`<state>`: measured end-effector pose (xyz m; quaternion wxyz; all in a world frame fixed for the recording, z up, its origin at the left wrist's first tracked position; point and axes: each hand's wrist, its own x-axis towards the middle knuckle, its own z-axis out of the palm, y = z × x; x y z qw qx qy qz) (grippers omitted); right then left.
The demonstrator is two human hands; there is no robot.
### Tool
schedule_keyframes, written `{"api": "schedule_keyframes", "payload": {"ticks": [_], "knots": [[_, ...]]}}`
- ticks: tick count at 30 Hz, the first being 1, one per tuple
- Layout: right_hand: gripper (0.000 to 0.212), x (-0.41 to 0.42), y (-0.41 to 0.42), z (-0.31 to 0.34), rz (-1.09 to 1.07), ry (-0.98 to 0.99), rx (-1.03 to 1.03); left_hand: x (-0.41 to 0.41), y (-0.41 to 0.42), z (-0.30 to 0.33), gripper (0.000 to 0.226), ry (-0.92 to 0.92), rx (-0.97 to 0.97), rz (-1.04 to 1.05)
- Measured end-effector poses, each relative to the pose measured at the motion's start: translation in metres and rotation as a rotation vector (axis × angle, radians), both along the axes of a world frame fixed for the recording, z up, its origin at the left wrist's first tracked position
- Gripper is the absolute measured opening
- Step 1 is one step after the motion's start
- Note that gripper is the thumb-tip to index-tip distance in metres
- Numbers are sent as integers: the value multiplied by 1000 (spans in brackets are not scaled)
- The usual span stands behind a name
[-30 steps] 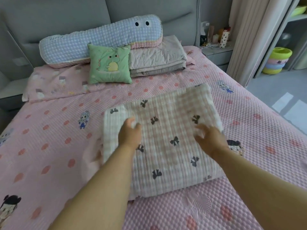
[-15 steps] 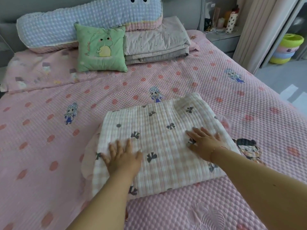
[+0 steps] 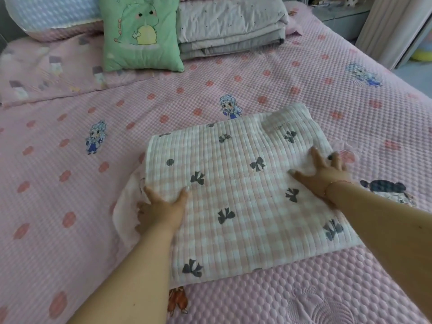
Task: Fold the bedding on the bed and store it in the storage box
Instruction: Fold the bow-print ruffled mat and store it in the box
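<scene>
Left hand (image 3: pixel 161 206) and right hand (image 3: pixel 327 169) clamp opposite edges of folded blanket (image 3: pixel 238 197), thumbs on top, likely readying lift off bed (image 3: pixel 70 230).

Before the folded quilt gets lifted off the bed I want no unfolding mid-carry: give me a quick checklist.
1. Left hand grips the bow-print quilt's left edge, thumb on top: ok.
2. Right hand holds the right edge: ok.
3. Layers squared up: not ok, white fabric bulges out by the left hand.
4. Nothing lying on the quilt: ok.
5. Storage box within reach: cannot tell, none in view.
</scene>
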<state>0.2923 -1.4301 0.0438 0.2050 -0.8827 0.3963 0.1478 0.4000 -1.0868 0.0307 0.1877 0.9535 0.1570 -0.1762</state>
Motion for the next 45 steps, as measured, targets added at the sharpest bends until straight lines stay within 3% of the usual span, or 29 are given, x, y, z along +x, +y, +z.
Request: {"api": "schedule_keyframes", "payload": {"ticks": [6, 10, 14, 19, 23, 25, 28, 35, 45], "knots": [[113, 4, -20, -8, -125, -81, 155, 20, 15, -11, 149, -14, -295, 267], [112, 2, -23, -13, -166, -144, 208, 9, 12, -10, 120, -91, -342, 259], [115, -9, -26, -11, -202, -164, 260, -1, 15, -2, 115, -64, -486, 261], [118, -45, -16, -2, -193, -158, 316, -22, 23, 16, 87, 193, -836, 259], [122, -100, 5, 8, -270, -198, 433, -77, 24, 26, 65, 376, -978, 333], [115, -130, 14, 13, -314, -228, 450, -111, 28, 31, 66, 426, -1023, 386], [105, -171, 18, 30, -405, -269, 420, -148, 37, 54, 49, 401, -1048, 432], [83, -244, 29, 95, -430, -400, 396, -214, 41, 126, 10, 246, -1019, 312], [61, -352, 21, 168, -521, -511, 412, -304, 38, 189, 19, 259, -1093, 248]]}}
